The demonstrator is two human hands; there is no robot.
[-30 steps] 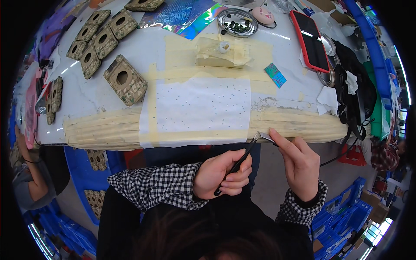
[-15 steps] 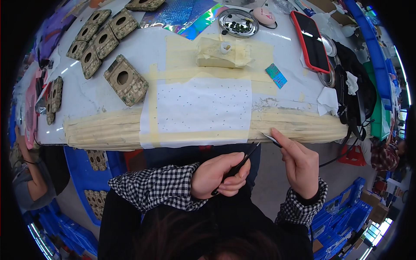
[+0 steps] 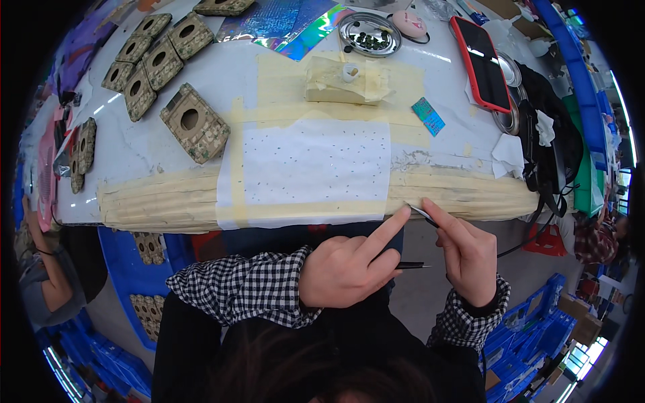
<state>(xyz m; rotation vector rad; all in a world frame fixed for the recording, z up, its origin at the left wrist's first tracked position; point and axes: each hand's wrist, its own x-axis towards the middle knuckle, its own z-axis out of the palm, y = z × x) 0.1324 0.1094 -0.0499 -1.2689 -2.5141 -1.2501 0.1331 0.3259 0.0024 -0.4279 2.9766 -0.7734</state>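
My left hand is curled round black tweezers, whose tips stick out to the right below its fingers. Its index finger reaches up and right, its tip beside the silvery point of a thin, dark-bodied tool. That tool is pinched in my right hand; whether finger and point touch, I cannot tell. Both hands are just off the table's near edge. Beyond them lies a white paper sheet with small dark specks scattered over it, taped over the edge.
Camouflage-patterned pieces with round holes lie at the left. A taped block, a metal dish of small dark pieces, a teal card and a red-cased phone stand farther back. A blue crate is below left.
My left hand has turned and stretched its index finger toward the right-hand tool's tip. The tweezers have swung from pointing up and right to pointing right. My right hand barely moved.
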